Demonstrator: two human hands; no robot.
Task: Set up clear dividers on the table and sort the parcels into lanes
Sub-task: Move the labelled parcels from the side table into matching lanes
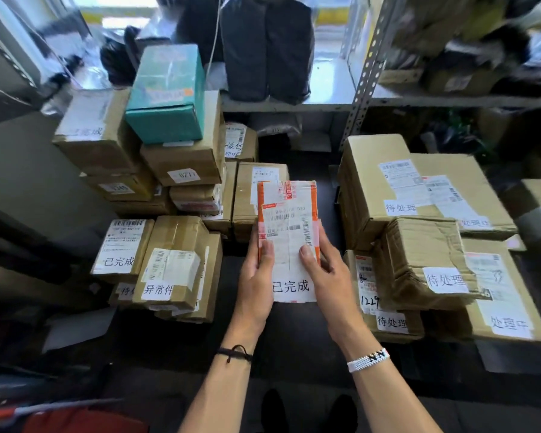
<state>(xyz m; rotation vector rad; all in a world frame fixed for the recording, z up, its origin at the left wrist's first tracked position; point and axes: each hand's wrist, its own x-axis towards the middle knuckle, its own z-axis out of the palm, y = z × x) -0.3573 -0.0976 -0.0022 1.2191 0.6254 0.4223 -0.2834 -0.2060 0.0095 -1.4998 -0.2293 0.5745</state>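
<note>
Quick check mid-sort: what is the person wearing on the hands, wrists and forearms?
Both hands are bare, no gloves, and no sleeves show on the forearms. The left hand has a thin black cord bracelet at its wrist; the right hand has a white beaded wristband with black marks.

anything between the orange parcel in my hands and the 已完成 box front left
Yes. The 异常件 box sits beside the 已完成 box, between it and the orange parcel in the left hand and right hand. Likely lift over it.

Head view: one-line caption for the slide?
Left hand and right hand hold an orange-edged parcel over the dark table, cardboard boxes stacked either side.
</note>
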